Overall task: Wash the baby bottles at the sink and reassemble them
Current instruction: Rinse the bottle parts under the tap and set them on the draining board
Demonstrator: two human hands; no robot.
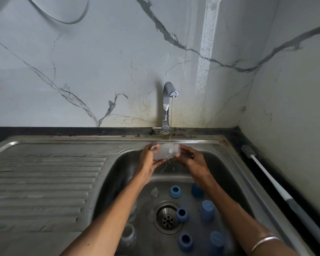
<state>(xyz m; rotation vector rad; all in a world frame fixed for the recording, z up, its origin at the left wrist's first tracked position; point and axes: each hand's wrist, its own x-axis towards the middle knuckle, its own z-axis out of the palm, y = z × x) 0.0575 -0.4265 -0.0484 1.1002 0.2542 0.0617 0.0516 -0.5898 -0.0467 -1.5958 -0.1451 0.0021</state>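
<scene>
Fingers (156, 146) of both hands grip bottle (165, 151) under faucet (167, 104) stream.

Both forearms reach forward and converge. The left hand (149, 159) and right hand (189, 157) face each other, fingers (183, 149) curled, gripping something between them.

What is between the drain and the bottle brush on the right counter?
In the head view, between the drain and the bottle brush stand a blue ring and a blue cap, then the sink's right wall.
</scene>
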